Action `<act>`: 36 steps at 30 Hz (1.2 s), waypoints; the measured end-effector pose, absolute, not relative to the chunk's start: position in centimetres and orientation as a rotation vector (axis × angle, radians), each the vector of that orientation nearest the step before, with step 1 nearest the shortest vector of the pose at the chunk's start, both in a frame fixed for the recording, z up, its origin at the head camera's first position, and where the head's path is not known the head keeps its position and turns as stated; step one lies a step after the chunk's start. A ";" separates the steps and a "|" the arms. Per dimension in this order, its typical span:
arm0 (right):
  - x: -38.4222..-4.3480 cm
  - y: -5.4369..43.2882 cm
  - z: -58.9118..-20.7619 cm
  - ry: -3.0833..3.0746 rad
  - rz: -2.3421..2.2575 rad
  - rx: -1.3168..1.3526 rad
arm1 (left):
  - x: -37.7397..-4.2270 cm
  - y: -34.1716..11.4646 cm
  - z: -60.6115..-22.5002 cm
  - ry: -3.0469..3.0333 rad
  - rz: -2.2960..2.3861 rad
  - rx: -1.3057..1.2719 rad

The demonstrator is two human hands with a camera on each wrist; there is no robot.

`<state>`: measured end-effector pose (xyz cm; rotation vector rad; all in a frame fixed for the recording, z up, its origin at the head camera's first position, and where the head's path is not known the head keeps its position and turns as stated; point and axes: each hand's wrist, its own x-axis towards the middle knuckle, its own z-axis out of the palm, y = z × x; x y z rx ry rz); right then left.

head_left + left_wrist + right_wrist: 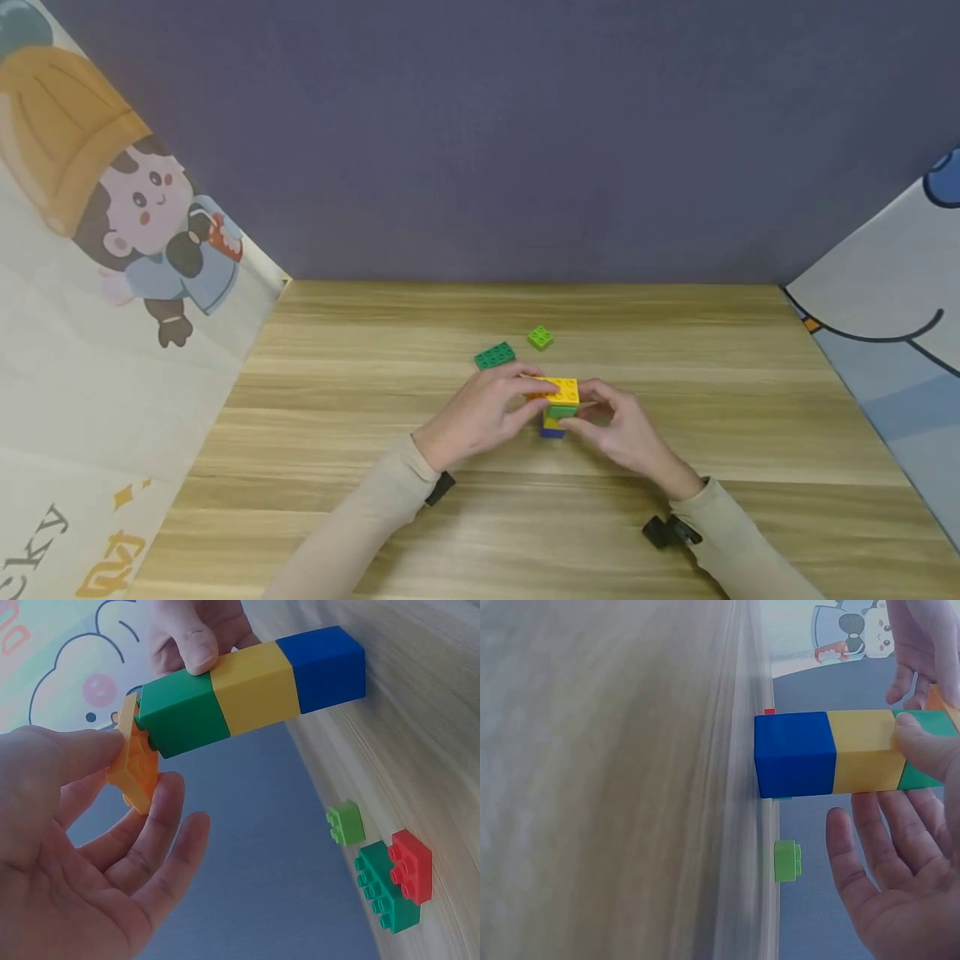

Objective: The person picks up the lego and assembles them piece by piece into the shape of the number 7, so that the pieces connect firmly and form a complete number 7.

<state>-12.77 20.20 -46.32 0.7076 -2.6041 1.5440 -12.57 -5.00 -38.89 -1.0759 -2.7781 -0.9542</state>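
Note:
A stack of building blocks stands upright on the table: a blue block (324,671) at the bottom, a yellow block (256,684) above it, then a green block (186,716). My left hand (483,412) pinches a flat orange-yellow brick (567,390) between thumb and fingers at the top of the stack. In the left wrist view this brick sits slightly tilted against the green block's studs; whether it is pressed fully on I cannot tell. My right hand (628,429) steadies the stack, its thumb on the side near where green and yellow meet, fingers on the opposite side.
Behind the stack lie a dark green studded brick (495,356) and a small light green brick (540,337). A red brick (412,866) is beside the dark green one, hidden in the head view. A dark panel (525,167) borders the table's (337,375) far edge.

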 end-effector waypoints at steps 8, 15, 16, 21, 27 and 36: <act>-12.8 20.0 -46.3 -2.615 1.554 0.696 | -12.6 -5.2 -39.1 -2.771 -0.956 -1.064; -12.9 20.0 -46.3 -2.617 1.556 0.683 | -12.6 -5.2 -39.2 -2.773 -1.004 -1.067; -12.8 20.0 -46.4 -2.618 1.561 0.680 | -12.6 -5.2 -39.1 -2.775 -0.995 -1.071; -12.7 20.1 -46.3 -2.619 1.565 0.671 | -12.6 -5.0 -38.8 -2.770 -0.905 -1.108; -12.5 20.3 -46.2 -2.628 1.553 0.674 | -12.5 -4.6 -38.4 -2.770 -0.740 -1.154; -12.7 20.3 -46.2 -2.671 1.559 0.690 | -12.4 -4.5 -37.9 -2.783 -0.642 -1.151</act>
